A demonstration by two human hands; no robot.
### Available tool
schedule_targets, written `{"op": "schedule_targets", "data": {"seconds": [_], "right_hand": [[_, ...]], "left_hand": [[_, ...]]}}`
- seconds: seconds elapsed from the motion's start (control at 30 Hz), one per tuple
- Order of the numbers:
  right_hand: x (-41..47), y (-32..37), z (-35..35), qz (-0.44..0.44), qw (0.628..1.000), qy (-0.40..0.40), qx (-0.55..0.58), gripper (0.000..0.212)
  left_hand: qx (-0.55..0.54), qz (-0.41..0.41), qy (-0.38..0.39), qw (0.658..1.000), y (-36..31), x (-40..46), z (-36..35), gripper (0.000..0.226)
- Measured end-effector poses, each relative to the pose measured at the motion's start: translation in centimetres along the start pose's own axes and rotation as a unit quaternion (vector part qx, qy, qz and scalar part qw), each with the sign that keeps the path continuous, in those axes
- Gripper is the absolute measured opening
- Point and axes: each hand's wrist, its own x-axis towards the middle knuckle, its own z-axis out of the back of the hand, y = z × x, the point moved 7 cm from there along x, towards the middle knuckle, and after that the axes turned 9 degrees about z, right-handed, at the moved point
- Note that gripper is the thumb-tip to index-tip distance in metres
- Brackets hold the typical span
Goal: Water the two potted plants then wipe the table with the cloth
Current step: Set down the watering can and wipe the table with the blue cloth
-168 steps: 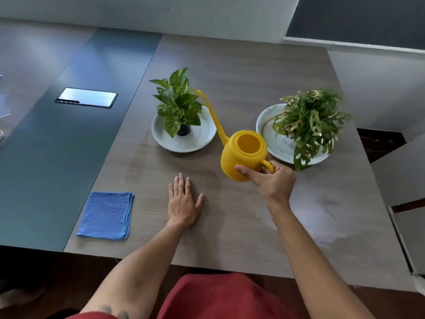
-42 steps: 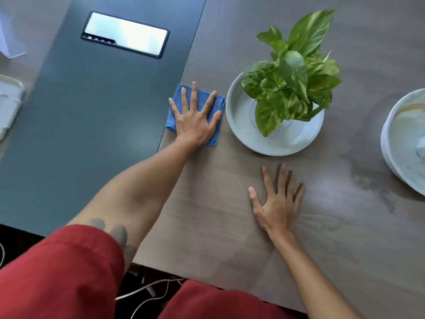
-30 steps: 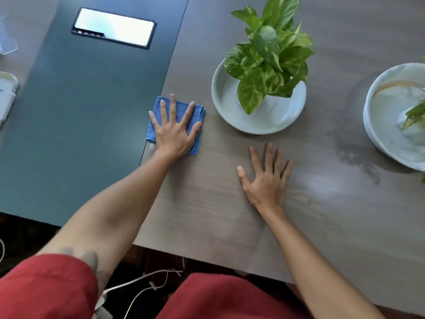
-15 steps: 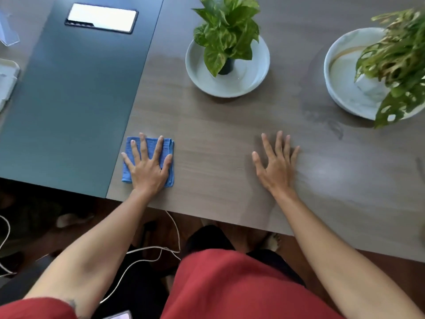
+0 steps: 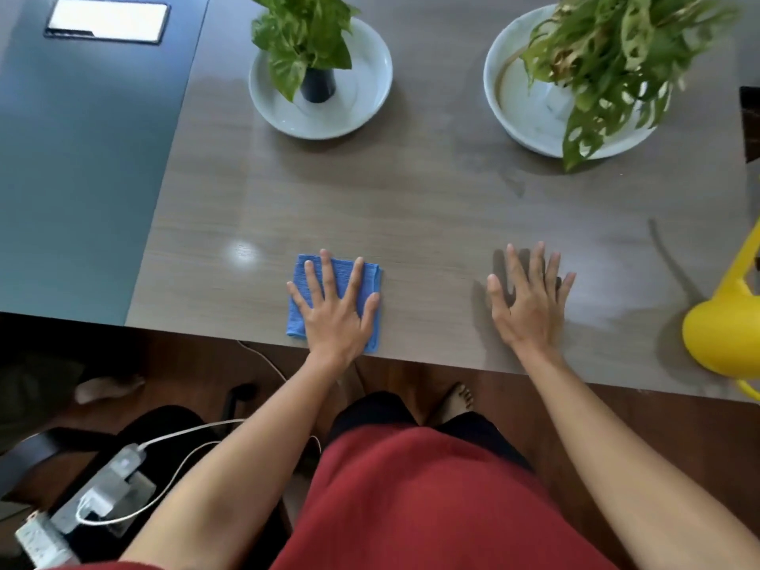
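Note:
My left hand lies flat with fingers spread on the folded blue cloth, pressing it onto the wooden table close to the near edge. To its right, my right hand rests flat and empty on the table. A leafy green plant in a dark pot stands on a white saucer at the back centre. A second plant with holed leaves stands in a white dish at the back right. The yellow watering can sits at the right edge, partly cut off.
A dark green strip covers the table's left side, with a phone-like slab lying on it. Faint wet marks show in front of the right dish. Below the table edge are a power strip with white cables and another person's foot.
My left hand dragged the cloth from beside the left plant back to the near edge, then right along it. The watering can left my right hand, which now lies flat.

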Motion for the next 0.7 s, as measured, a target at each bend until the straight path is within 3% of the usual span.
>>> {"op": "schedule_targets", "data": {"seconds": [0.37,0.5,0.6,0.7], "right_hand": [[-4.4,-10.9,3.8,-0.066,0.996,-0.062,0.022,0.067],[-4.4,-10.0,3.8,-0.051,0.996,-0.069,0.016,0.065],[-3.1,-6.8,3.9,-0.016,0.996,-0.084,0.024,0.062],[-1.8,-2.6,3.4,0.016,0.994,-0.100,0.034,0.062]], "left_hand": [[-0.017,-0.115,0.049,0.992,-21.7,-6.6,-2.9,0.064],[-0.042,-0.112,0.089,0.989,-23.0,-7.0,-3.3,0.062],[-0.187,-0.092,0.124,0.970,-22.0,-6.3,-1.7,0.066],[-0.280,-0.073,0.075,0.954,-18.9,-4.4,0.6,0.066]]}}
